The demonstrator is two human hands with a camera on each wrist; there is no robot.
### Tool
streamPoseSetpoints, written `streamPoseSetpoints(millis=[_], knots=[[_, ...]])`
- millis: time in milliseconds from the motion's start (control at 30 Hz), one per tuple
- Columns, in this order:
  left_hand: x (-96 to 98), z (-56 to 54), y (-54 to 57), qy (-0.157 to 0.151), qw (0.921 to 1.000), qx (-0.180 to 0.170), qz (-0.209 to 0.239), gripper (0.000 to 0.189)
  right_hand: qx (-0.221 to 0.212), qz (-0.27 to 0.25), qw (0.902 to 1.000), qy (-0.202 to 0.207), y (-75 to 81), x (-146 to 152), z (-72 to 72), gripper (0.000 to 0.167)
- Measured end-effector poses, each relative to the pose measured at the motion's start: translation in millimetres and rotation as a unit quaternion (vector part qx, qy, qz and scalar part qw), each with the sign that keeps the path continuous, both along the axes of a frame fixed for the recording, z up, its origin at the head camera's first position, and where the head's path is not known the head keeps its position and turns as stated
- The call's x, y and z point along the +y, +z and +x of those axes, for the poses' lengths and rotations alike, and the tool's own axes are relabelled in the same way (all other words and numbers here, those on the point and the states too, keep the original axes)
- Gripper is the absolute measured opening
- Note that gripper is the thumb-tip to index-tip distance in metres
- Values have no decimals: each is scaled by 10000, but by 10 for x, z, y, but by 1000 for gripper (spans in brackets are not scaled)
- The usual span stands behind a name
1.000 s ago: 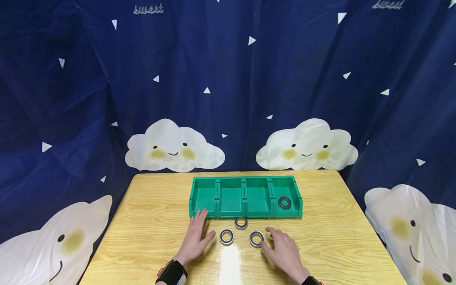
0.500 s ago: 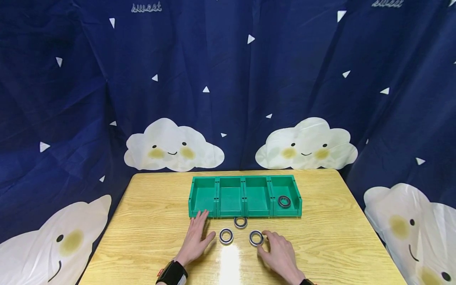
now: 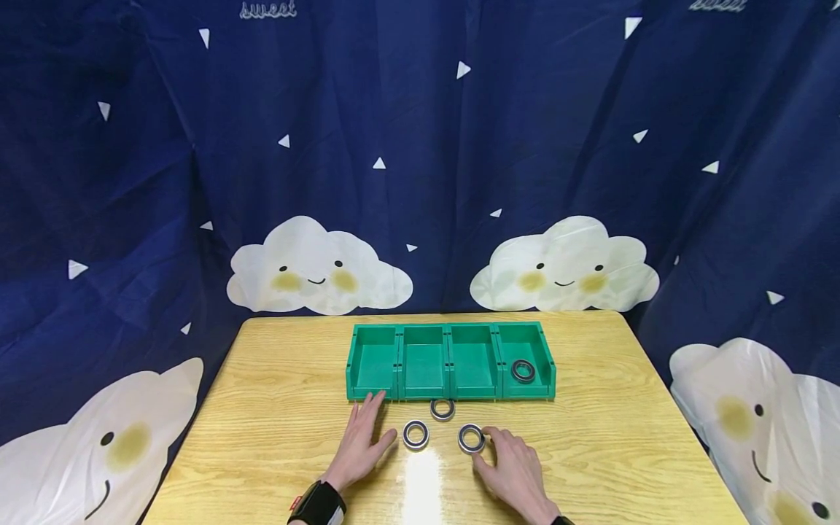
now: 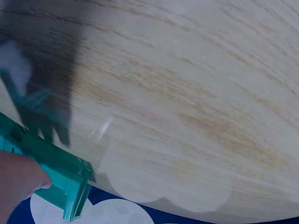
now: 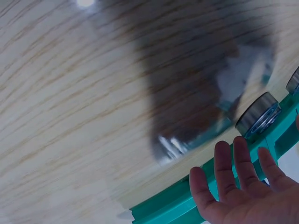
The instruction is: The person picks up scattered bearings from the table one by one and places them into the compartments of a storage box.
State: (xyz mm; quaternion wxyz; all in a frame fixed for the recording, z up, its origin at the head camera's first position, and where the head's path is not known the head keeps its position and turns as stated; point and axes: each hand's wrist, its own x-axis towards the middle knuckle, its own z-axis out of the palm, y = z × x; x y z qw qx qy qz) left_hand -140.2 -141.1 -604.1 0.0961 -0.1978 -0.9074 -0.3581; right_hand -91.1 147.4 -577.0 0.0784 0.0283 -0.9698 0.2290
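In the head view, my right hand [image 3: 515,470] has its thumb and index fingertips right at the edge of a metal ball bearing [image 3: 471,439] with a dark ring. The right wrist view shows its fingers [image 5: 224,163] spread, and a bearing [image 5: 258,114] just past them. My left hand [image 3: 359,446] lies with fingers extended at the front of the leftmost green bin [image 3: 374,361], holding nothing. Between the hands are a second bearing [image 3: 415,435] and a third bearing [image 3: 442,410], the latter close against the bins' front. The left wrist view shows part of that hand [image 4: 18,177] over a green bin [image 4: 60,163].
The green bins stand side by side in a row across the wooden table [image 3: 282,379]. Inside the rightmost bin [image 3: 531,343] lies a darker bearing [image 3: 523,371]. A dark blue curtain [image 3: 440,146] with cloud prints hangs behind the table's back edge.
My right hand has shifted slightly left and toward me, bringing its thumb and index fingertips to the near right bearing's edge. My left hand and the bearings stay about where they were.
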Motion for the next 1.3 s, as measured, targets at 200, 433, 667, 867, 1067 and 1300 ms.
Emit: streamPoseSetpoints(millis=[200,433,667,867,1067,1300], knots=[[3,16,-37,46,9998,-185,-45,71,-15,-9,10000,-18,-45,13,-8,40],[14,4,-49,42,9996,-279,51,70,37,22,10000,50,-63,1,-23,41],[30,16,-52,-3,9998,-214,-28,70,-2,69,10000,49,-74,-21,-43,43],[39,38,-44,-34,9996,-267,50,71,-10,102,9999,106,-80,-43,-55,43],[45,48,-45,-51,9996,-279,15,70,-10,190,9998,102,-105,-58,-70,43],[45,59,-50,-53,9995,-321,2,70,91,268,9996,96,-147,-81,-99,49]])
